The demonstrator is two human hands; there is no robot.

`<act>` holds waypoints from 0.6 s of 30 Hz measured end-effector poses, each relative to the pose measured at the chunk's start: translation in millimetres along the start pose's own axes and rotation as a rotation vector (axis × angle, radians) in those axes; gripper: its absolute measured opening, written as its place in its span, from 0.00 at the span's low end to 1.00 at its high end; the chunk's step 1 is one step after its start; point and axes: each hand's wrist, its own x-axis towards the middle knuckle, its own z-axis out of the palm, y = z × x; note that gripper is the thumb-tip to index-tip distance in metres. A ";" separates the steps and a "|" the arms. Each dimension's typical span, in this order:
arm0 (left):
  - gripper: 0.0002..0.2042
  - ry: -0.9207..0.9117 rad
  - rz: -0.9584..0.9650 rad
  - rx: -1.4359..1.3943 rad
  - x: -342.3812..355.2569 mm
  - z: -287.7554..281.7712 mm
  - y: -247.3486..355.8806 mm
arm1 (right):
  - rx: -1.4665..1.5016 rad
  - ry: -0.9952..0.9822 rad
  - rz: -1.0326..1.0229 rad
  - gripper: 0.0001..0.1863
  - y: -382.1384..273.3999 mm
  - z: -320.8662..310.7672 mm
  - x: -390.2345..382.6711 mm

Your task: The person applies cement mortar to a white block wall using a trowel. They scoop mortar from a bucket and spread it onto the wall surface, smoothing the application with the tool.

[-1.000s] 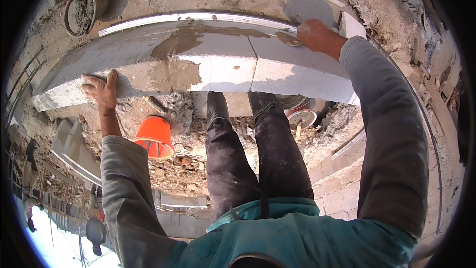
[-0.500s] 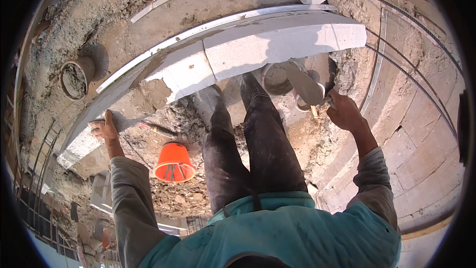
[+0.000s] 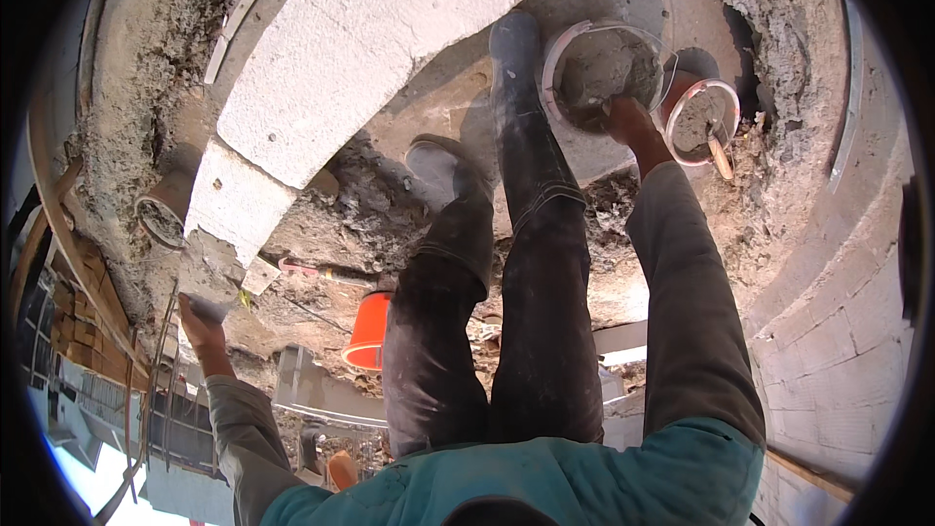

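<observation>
My right hand [image 3: 633,124] reaches down into a bucket of wet grey mortar [image 3: 606,68], closed around the trowel; the blade is sunk in or hidden by the mortar. At the far left, my left hand [image 3: 202,326] rests against the end of the low white block wall [image 3: 331,68]. Its fingers are partly hidden there and hold nothing that I can see. Close to that hand, grey mortar [image 3: 212,266] is smeared over the end of the wall. A second, smaller bucket [image 3: 703,122] with a wooden handle [image 3: 720,158] sticking out stands right of the mortar bucket.
An orange bucket [image 3: 367,333] stands beside my left leg, near a hand tool with a red end [image 3: 297,267]. A grey bucket [image 3: 164,209] sits beyond the wall at the left. Rough, broken ground [image 3: 360,185] lies around my boots; thin steel bars [image 3: 170,370] rise at the lower left.
My right hand has moved with the trowel from beside the buckets into the mortar bucket. I have bent toward it, so the view has shifted. My left hand stays at the wall's end.
</observation>
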 end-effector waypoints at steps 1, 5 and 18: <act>0.18 0.045 0.024 0.016 -0.3 -1.0 -1.8 | 0.080 0.068 -0.063 0.19 1.0 8.7 1.8; 0.14 0.058 0.165 0.233 -13.0 -16.4 7.1 | 0.411 0.171 -0.203 0.20 21.5 37.0 -11.1; 0.49 0.413 0.406 0.643 -106.2 96.1 -29.3 | 1.101 0.350 -0.439 0.17 10.9 -92.9 -181.6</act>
